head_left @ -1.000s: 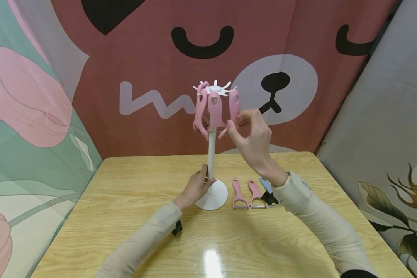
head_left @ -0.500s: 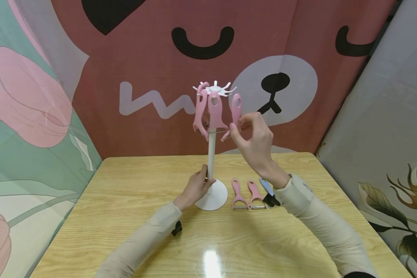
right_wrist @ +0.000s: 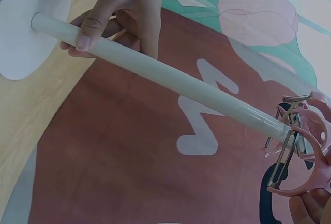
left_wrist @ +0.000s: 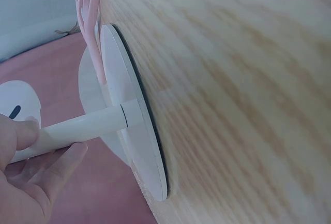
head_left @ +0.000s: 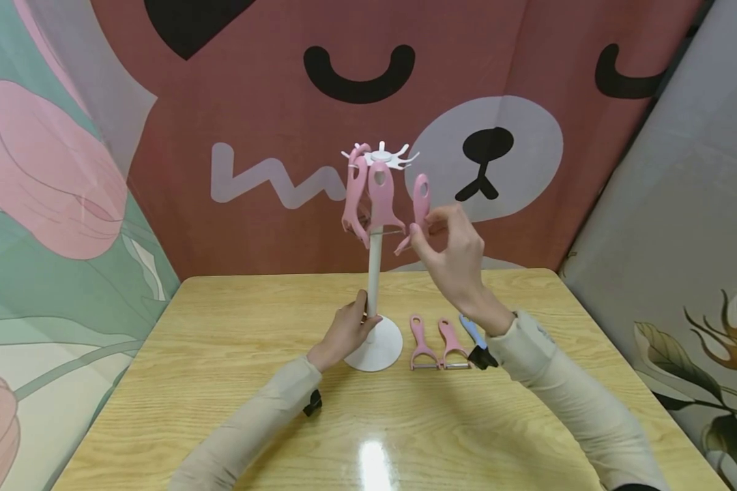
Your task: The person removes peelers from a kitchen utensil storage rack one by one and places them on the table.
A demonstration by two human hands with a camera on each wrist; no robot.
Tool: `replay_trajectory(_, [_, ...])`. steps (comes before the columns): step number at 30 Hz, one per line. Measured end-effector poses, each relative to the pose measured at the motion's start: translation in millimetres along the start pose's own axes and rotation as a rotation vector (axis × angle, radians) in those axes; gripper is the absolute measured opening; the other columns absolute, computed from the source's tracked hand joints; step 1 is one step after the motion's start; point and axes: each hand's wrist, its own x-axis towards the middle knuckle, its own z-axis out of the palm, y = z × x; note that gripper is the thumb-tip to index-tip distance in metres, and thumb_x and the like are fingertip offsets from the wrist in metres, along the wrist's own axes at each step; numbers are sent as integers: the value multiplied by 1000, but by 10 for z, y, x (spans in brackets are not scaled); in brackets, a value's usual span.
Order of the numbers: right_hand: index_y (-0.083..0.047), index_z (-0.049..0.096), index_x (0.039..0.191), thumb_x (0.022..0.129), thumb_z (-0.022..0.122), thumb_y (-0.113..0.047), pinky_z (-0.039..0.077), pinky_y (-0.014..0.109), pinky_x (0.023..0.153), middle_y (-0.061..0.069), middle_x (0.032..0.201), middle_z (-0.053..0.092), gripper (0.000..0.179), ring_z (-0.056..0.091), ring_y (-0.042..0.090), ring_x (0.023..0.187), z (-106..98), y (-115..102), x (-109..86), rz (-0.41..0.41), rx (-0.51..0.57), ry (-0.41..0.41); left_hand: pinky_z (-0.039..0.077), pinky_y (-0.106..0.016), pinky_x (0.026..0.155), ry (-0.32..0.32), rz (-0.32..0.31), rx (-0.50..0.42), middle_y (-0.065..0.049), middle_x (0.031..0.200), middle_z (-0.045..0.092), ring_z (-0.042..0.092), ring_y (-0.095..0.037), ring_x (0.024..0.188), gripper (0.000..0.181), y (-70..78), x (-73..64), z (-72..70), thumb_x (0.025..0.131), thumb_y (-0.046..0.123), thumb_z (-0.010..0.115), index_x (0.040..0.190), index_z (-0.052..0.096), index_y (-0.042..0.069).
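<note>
My left hand (head_left: pixel 342 335) grips the pole (head_left: pixel 374 269) of a white stand low down, just above its round base (head_left: pixel 388 348); thumb and fingers also show around the pole (left_wrist: pixel 85 125) in the left wrist view. Between thumb and fingers, my right hand (head_left: pixel 457 262) pinches a pink peeler (head_left: pixel 422 193), its holed handle end up, apart from the white hooks (head_left: pixel 393 160) at the stand's top. Several other pink peelers hang there, one facing front (head_left: pixel 381 198). The right wrist view catches the held peeler's forked head (right_wrist: pixel 305 182) beside their blades.
Right of the base lie two pink peelers, one near (head_left: pixel 417 334) and one farther right (head_left: pixel 448 334), beside a blue-handled peeler (head_left: pixel 471 331) partly behind a black object (head_left: pixel 482 358) at the right wrist. A patterned cloth (head_left: pixel 258 225) hangs behind the wooden table (head_left: pixel 252 307).
The pink peeler in my right hand has come off the hook and moved right and down, away from the stand. My left hand has stayed on the pole.
</note>
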Motion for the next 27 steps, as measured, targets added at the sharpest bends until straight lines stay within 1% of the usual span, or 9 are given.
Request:
replay_trajectory(5, [0, 58, 97, 90, 69, -15, 46, 38, 65, 12, 86, 59, 20, 62, 24, 77, -7, 31, -31, 16, -11, -8, 56, -34, 60, 4, 2, -8, -11, 87, 64, 70, -25, 80, 28, 11, 2, -12, 95, 11, 68, 107, 45, 2])
replay_trajectory(11, [0, 58, 96, 89, 70, -14, 46, 45, 62, 13, 86, 58, 19, 61, 26, 76, -18, 97, -103, 40, -25, -35, 55, -33, 60, 1, -11, -2, -11, 87, 64, 70, -24, 79, 28, 11, 5, -12, 94, 12, 68, 107, 45, 2])
replay_trajectory(14, [0, 58, 96, 90, 70, -14, 47, 43, 61, 13, 86, 58, 19, 61, 25, 76, -17, 144, -141, 50, -30, -47, 55, -33, 60, -4, -21, -1, -11, 86, 64, 69, -24, 79, 28, 4, 10, -6, 95, 13, 68, 107, 45, 2])
replay_trajectory(18, [-1, 58, 95, 89, 72, -13, 47, 39, 61, 12, 85, 59, 18, 61, 23, 75, -9, 194, -189, 67, -34, -56, 55, -32, 59, -4, -15, 2, -11, 86, 64, 69, -25, 78, 28, -4, 16, 1, 95, 12, 68, 107, 45, 2])
replay_trajectory(21, [-2, 59, 94, 88, 74, -12, 47, 40, 61, 11, 84, 59, 19, 61, 23, 74, 2, 225, -227, 80, -38, -57, 55, -32, 59, -4, -12, 2, -11, 86, 64, 69, -25, 79, 28, -4, 15, 1, 94, 12, 68, 107, 45, 2])
replay_trajectory(27, [-1, 59, 94, 87, 74, -11, 49, 41, 63, 11, 84, 59, 19, 63, 23, 74, 14, 274, -294, 85, -42, -65, 55, -32, 60, -20, -31, 0, -11, 86, 63, 69, -25, 80, 28, -11, 12, 5, 95, 12, 67, 108, 45, 3])
